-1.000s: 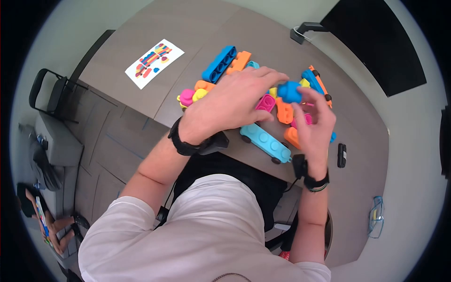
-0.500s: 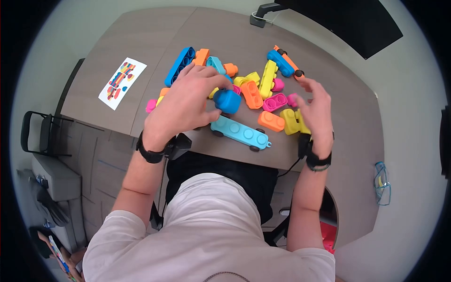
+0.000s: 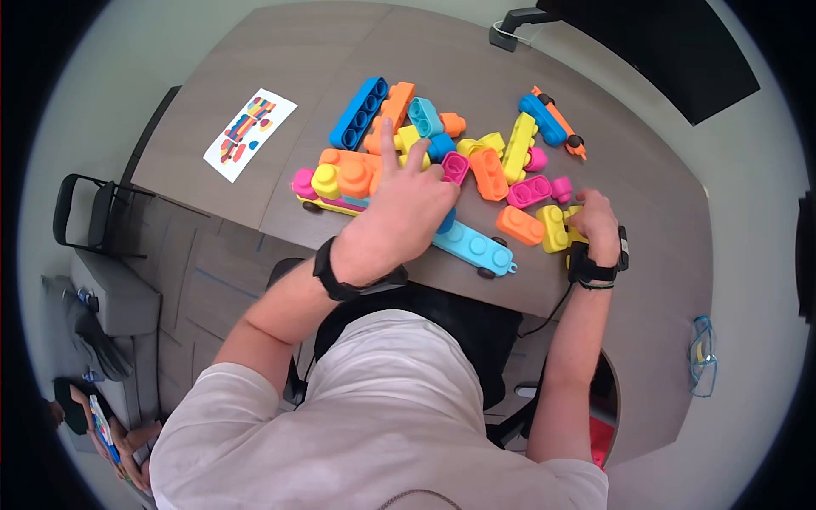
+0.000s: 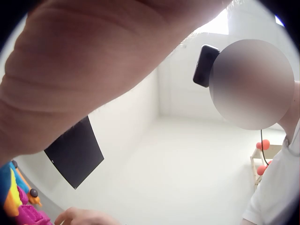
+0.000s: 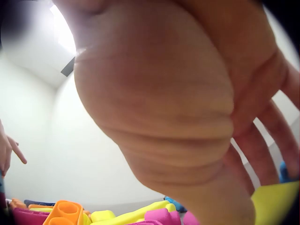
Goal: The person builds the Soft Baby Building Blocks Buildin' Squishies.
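Observation:
My left hand (image 3: 395, 212) is over the left end of a light-blue wheeled base (image 3: 474, 246), with some fingers spread and pointing away. It pinches a blue block (image 3: 446, 222), mostly hidden beneath the hand, at the base's studs. In the right wrist view the left hand (image 5: 7, 152) shows at the far left. My right hand (image 3: 595, 219) reaches down to a yellow block (image 3: 576, 231) at the right of the pile. The right wrist view shows the thumb and fingers of that hand (image 5: 164, 103) on either side of a yellow block (image 5: 276, 201).
Loose blocks lie beyond the base, among them an orange one (image 3: 520, 225) and a long blue one (image 3: 359, 113). A built wheeled piece (image 3: 327, 183) is left of my left hand. A picture sheet (image 3: 250, 134) lies left, a blue-and-orange vehicle (image 3: 551, 121) back right.
My left hand has lowered the blue block toward the light-blue base, and some of its fingers have spread. My right hand has come down from above the blocks to the yellow block. The head view has shifted.

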Demonstrator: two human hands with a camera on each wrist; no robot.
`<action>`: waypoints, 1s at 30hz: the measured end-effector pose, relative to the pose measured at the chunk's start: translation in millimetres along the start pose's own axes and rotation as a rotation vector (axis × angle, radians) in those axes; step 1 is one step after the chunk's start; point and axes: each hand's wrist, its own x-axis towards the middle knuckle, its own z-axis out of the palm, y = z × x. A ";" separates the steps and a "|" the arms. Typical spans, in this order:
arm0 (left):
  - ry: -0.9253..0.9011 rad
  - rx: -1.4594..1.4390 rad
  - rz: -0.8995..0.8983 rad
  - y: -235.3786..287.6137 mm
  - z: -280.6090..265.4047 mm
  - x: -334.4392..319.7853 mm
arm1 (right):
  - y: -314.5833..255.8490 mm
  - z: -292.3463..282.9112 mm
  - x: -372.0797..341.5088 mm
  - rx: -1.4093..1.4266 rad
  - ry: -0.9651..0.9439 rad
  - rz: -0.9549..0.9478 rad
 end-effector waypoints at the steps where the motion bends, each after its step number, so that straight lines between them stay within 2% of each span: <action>1: 0.039 0.014 0.004 1.4 4.7 -0.1 | 8.7 9.0 9.9 -0.005 0.022 -0.037; 4: 0.089 0.107 -0.049 3.8 19.0 1.8 | 27.1 24.2 31.6 0.014 0.001 -0.170; 8: 0.018 0.110 -0.019 -0.6 17.2 1.1 | 24.6 10.0 17.6 0.089 0.050 -0.186; 10: 0.044 0.118 -0.015 -0.6 22.0 2.3 | 23.3 -7.5 2.4 0.152 0.075 -0.181; 12: 0.067 0.123 -0.022 -0.3 28.4 3.8 | 17.1 -20.5 -20.5 0.185 0.236 -0.275; 17: 0.087 0.103 -0.010 -2.3 31.1 4.3 | 4.3 -43.0 -55.8 0.175 0.231 -0.361; 19: 0.098 0.121 -0.012 -1.9 31.6 3.9 | -5.5 -50.8 -72.4 0.211 0.369 -0.387; 22: 0.099 0.095 -0.011 -3.1 32.4 5.3 | -9.1 -59.4 -85.4 0.287 0.434 -0.438; 26: 0.106 0.108 -0.014 -4.8 36.2 7.0 | -20.2 -71.3 -110.0 0.289 0.480 -0.462; 30: 0.028 0.105 -0.036 -5.1 31.2 8.9 | -25.9 -74.3 -118.8 0.306 0.485 -0.474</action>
